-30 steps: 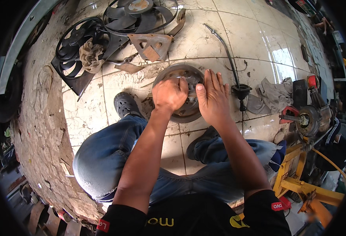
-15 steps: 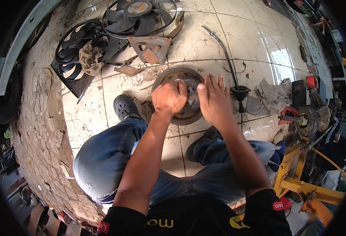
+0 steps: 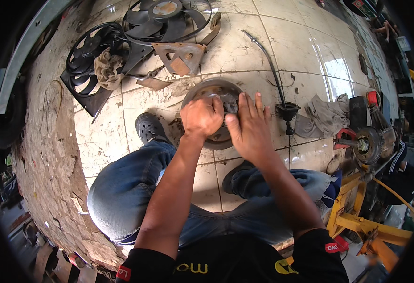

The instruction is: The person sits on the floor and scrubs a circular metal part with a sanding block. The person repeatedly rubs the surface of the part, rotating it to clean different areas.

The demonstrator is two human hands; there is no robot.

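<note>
A round, dark metal part like a brake drum (image 3: 217,85) lies on the tiled floor between my feet. Over its left half, my left hand (image 3: 202,116) is closed in a fist; what it grips, if anything, is hidden by the fingers. My right hand (image 3: 253,123) is open above the drum's right side, fingers stretched forward and the thumb near the left fist. Rusty, uneven metal shows inside the drum between the hands, with much of it covered by them.
Black radiator fans (image 3: 164,23) and a crumpled rag (image 3: 108,70) lie at the far left, beside a rusty bracket (image 3: 181,59). To the right are a gear lever with a black boot (image 3: 287,111), grey cloths (image 3: 327,115) and a yellow metal frame (image 3: 357,221).
My right hand has shifted left over the drum, its thumb closer to the left fist. A bar seen between the hands before is now mostly covered. The left hand stays put.
</note>
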